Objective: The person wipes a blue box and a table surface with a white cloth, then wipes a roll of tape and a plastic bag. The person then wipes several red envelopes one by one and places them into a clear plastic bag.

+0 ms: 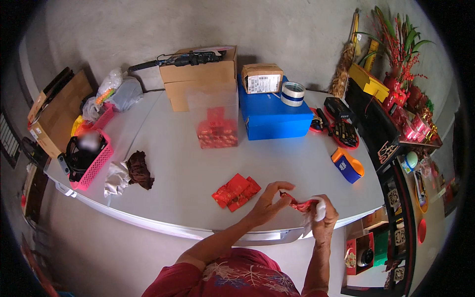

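Near the front edge of the table, my left hand (267,204) pinches one end of a small red pouch-like piece (299,204) between thumb and fingers. Closed around its other end is my right hand (324,222), which also grips a soft white piece (320,210), perhaps tissue or cloth. Part of the white hangs below the fingers. To the left of my hands, several flat red packets (237,191) overlap on the table. Beyond them stands a clear plastic box (216,101), its lower part filled with shiny red items (216,134).
At the back are a cardboard box (178,89) and a blue box (279,123) carrying a small carton (262,79) and a tape roll (293,94). A pink basket (94,166) and brown cloth (140,170) lie left. A blue-orange ring-shaped object (348,166) sits right.
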`<state>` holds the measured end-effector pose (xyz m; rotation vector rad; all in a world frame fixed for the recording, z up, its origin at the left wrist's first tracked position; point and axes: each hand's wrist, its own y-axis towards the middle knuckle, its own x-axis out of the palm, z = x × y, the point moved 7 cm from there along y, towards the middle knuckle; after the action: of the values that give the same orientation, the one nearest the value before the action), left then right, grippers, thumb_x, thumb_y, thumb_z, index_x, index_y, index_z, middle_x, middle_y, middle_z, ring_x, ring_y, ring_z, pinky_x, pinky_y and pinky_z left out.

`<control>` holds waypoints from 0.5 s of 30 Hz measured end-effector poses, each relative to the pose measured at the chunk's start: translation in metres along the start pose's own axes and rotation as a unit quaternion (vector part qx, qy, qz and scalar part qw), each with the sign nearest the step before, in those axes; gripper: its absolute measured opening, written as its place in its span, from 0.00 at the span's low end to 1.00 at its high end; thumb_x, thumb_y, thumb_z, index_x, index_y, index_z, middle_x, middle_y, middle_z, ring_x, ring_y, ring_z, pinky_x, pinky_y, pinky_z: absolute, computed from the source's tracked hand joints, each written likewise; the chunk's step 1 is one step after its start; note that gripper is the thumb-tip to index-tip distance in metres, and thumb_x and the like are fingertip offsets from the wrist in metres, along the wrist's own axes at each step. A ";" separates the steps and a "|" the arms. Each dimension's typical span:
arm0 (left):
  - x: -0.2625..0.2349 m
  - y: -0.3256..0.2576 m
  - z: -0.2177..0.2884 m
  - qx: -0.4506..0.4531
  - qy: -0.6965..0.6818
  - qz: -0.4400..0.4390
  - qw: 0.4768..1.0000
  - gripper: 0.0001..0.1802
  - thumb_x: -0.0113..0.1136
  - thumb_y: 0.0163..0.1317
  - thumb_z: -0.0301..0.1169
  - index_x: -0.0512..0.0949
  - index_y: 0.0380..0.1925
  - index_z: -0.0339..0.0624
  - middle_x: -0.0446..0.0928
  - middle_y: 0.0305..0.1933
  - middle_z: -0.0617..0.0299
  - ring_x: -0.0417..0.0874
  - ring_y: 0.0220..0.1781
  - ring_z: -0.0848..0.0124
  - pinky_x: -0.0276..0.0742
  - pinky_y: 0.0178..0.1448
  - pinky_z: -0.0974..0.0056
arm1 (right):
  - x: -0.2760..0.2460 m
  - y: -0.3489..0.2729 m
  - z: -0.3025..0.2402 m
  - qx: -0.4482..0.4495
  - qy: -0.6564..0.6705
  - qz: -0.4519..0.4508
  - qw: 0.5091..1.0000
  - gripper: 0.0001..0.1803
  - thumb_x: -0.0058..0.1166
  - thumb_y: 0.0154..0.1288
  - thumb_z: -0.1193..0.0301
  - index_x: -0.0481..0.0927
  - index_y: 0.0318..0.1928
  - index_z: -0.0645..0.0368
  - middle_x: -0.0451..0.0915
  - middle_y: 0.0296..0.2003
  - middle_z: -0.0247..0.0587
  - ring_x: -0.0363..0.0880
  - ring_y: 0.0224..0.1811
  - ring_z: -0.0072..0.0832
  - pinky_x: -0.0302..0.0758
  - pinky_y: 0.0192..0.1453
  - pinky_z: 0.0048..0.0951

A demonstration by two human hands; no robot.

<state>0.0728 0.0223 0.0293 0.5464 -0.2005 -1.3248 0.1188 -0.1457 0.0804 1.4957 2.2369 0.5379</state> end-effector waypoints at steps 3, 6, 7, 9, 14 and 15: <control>0.001 -0.008 0.003 -0.049 -0.122 -0.083 0.988 0.20 0.56 0.65 0.32 0.69 0.55 0.35 0.71 0.54 0.57 0.75 0.53 0.72 0.77 0.51 0.67 | -0.005 0.009 0.006 0.031 0.039 0.032 0.998 0.06 0.51 0.59 0.81 0.78 0.37 0.64 0.75 0.27 0.29 0.73 0.27 0.16 0.71 0.31 0.19; 0.001 -0.009 0.010 -0.159 -0.252 0.032 0.954 0.15 0.56 0.65 0.29 0.72 0.49 0.35 0.73 0.52 0.57 0.78 0.48 0.73 0.80 0.48 0.66 | 0.004 0.013 0.008 0.058 0.112 0.047 0.991 0.06 0.53 0.61 0.78 0.78 0.39 0.64 0.76 0.28 0.30 0.75 0.26 0.18 0.73 0.30 0.19; 0.002 -0.010 0.002 -0.184 -0.286 0.042 0.940 0.13 0.55 0.65 0.29 0.72 0.48 0.36 0.73 0.52 0.57 0.78 0.48 0.72 0.81 0.48 0.65 | 0.007 0.014 0.012 0.048 0.109 0.053 0.991 0.06 0.53 0.61 0.78 0.78 0.39 0.63 0.76 0.28 0.30 0.75 0.27 0.18 0.73 0.33 0.20; 0.002 -0.014 -0.021 -0.236 -0.352 0.057 0.904 0.11 0.54 0.66 0.29 0.71 0.46 0.36 0.73 0.51 0.57 0.78 0.49 0.71 0.83 0.48 0.62 | 0.013 0.016 0.026 0.033 0.096 0.083 0.991 0.07 0.55 0.59 0.77 0.77 0.39 0.64 0.76 0.30 0.29 0.75 0.32 0.19 0.73 0.38 0.22; -0.004 -0.016 -0.023 -0.207 -0.479 0.176 0.835 0.11 0.49 0.68 0.28 0.68 0.48 0.38 0.73 0.51 0.55 0.79 0.50 0.65 0.83 0.47 0.57 | 0.032 0.014 -0.011 -0.141 -0.280 0.173 0.934 0.24 0.55 0.49 0.80 0.75 0.50 0.57 0.73 0.49 0.48 0.73 0.48 0.41 0.72 0.50 0.36; -0.005 -0.018 -0.025 -0.210 -0.490 0.183 0.826 0.10 0.49 0.68 0.28 0.68 0.48 0.39 0.73 0.51 0.55 0.79 0.51 0.65 0.82 0.48 0.58 | 0.050 0.013 -0.022 -0.179 -0.303 0.108 0.930 0.23 0.54 0.49 0.81 0.75 0.50 0.57 0.73 0.50 0.48 0.72 0.50 0.43 0.71 0.52 0.39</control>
<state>0.0673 0.0313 0.0002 -0.5799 -0.7936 -1.1103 0.0995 -0.0963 0.1003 1.4652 1.4284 0.4373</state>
